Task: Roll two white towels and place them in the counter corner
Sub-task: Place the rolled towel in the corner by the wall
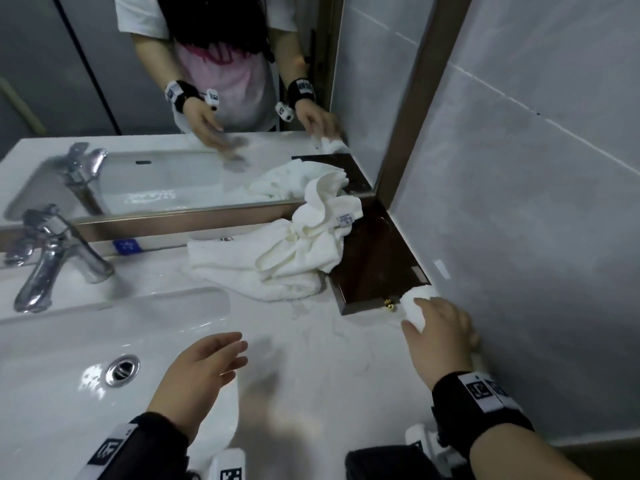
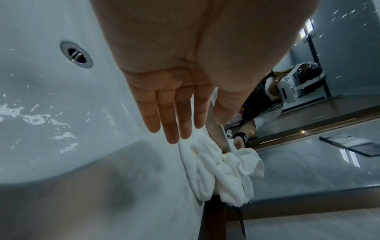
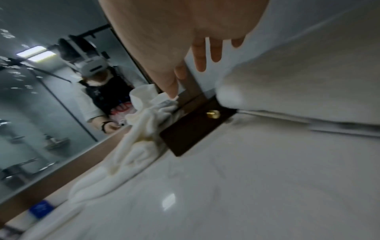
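One towel rolled, one soft heap left on the bench

Our right hand (image 1: 441,332) rests straight-fingered on the small rolled white terry towel (image 1: 414,304) at right; our left hand (image 1: 204,367) hovers wide, empty. The crumpled white terry towel (image 1: 294,251) at centre looks light and floppy, so we take it by an edge.

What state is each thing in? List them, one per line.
rolled towel: rolled, lying against the wall by the box, right hand resting on it.
loose towels: unrolled, heaped partly over the box.
dark wooden box: lid closed.
left hand: open, holding nothing, above the counter.
faucet: no water running.
sink drain: stopper state unclear.
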Demonstrator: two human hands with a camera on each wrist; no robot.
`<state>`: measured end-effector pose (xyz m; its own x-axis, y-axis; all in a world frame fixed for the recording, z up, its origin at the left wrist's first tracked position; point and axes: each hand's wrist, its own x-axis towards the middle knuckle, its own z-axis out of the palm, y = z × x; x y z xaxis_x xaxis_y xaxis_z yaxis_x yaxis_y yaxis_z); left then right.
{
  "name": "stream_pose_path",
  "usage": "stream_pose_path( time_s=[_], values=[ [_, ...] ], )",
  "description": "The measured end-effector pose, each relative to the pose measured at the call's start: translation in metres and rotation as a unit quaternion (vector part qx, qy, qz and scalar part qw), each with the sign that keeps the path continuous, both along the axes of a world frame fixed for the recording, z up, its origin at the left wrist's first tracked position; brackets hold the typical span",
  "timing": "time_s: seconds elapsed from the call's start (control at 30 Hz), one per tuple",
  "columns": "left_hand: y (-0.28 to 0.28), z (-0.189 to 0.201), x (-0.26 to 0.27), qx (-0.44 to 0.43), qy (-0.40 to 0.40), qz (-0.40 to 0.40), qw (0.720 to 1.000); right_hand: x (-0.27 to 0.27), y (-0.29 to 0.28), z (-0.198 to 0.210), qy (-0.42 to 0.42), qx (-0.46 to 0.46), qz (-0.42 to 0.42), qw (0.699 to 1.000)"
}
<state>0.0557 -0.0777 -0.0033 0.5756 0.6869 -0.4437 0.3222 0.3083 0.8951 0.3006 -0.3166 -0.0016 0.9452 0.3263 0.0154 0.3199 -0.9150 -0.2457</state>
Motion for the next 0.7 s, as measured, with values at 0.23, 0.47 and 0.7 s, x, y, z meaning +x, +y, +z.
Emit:
stream_pose_path(
  time_s=[0.23,0.47,0.7],
  values=[
    [0.011,0.012,-0.014,0.007,0.003,0.042,0.999,0.012,0.104,0.027,0.061,0.066,0.146,0.985],
    [0.011,0.019,-0.036,0.015,0.006,0.094,0.995,0.044,0.188,0.03,0.138,0.102,0.113,0.979],
    [0.005,0.019,-0.052,0.018,0.021,0.121,0.992,0.063,0.21,0.018,0.112,-0.019,0.129,0.985]
  ],
)
